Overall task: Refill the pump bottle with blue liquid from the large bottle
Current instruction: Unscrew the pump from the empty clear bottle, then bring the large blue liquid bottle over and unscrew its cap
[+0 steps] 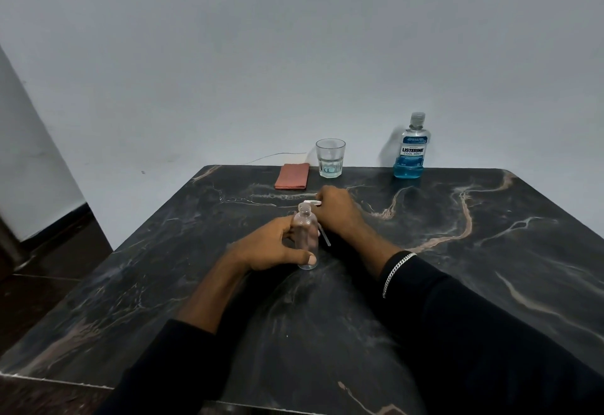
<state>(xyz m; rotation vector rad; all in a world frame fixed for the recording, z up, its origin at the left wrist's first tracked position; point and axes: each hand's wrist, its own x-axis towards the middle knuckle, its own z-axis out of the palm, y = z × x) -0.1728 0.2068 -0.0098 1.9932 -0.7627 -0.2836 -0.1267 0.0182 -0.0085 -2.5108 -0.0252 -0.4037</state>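
Note:
A small clear pump bottle (305, 235) stands upright and empty at the middle of the dark marble table (457, 267), its neck uncovered. My left hand (271, 248) wraps around its body. My right hand (336, 212) sits just behind and to the right, holding the white pump head (311, 202); the pump's dip tube (325, 238) slants down beside the bottle. The large bottle (412, 148) with a blue label stands capped at the table's far edge on the right, with blue liquid low in it.
A clear drinking glass (330, 158) stands at the far edge, left of the large bottle. A folded pinkish cloth (292, 176) lies left of the glass. A pale wall rises behind the table. Floor shows to the left.

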